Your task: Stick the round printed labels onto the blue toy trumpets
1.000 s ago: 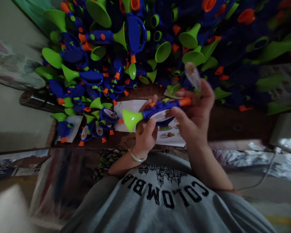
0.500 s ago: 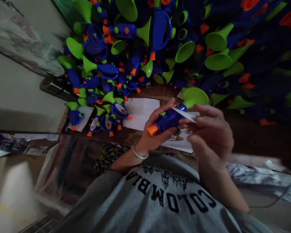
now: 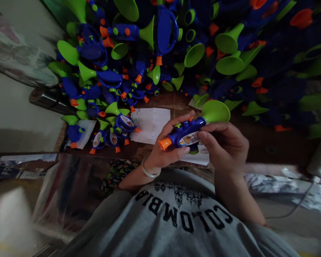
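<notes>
Between the two hands sits a toy trumpet [image 3: 181,131]: the left hand [image 3: 167,151] clasps its body near the orange mouthpiece [image 3: 165,143], while the right hand [image 3: 227,148] pinches the bell end, thumb at the oval sticker [image 3: 188,139]. Left of this trumpet lies white paper [image 3: 151,123]; beyond it, piled toy trumpets [image 3: 164,30] crowd the counter [image 3: 171,101].

A toy workshop, by the look of it
Matching plastic trumpets [image 3: 164,30] heaped over a brown table [image 3: 256,146]; several bearing stickers [image 3: 126,120] grouped near white paper [image 3: 151,125]; another pile [image 3: 120,173] lower down
</notes>
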Available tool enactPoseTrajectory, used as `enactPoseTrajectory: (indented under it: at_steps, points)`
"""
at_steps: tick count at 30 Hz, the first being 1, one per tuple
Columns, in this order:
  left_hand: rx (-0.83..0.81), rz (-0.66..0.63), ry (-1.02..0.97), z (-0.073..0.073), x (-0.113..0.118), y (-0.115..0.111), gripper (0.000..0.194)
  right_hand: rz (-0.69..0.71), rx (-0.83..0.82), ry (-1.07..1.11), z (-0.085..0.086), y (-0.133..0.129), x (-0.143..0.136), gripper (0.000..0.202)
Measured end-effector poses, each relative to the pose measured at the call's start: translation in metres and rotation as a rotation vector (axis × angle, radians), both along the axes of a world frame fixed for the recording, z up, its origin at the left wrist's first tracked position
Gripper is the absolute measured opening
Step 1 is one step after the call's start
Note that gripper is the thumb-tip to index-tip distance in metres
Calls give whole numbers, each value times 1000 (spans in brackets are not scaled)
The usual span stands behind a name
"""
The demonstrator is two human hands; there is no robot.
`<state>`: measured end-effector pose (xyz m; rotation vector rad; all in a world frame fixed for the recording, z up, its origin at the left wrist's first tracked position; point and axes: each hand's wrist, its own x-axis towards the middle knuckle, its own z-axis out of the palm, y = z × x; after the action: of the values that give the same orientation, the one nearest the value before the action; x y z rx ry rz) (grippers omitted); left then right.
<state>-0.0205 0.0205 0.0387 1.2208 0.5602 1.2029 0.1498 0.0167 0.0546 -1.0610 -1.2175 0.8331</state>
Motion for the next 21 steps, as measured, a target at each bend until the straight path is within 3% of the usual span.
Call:
enactPoseTrajectory:
  at_steps: [12, 21]
  points:
    - [-13, 75, 17, -2, 12, -1, 55, -37, 48, -129, -4, -2, -1, 10]
    - [37, 119, 90, 4, 9, -7, 50, -131, 263, -349, 5, -3, -8, 7]
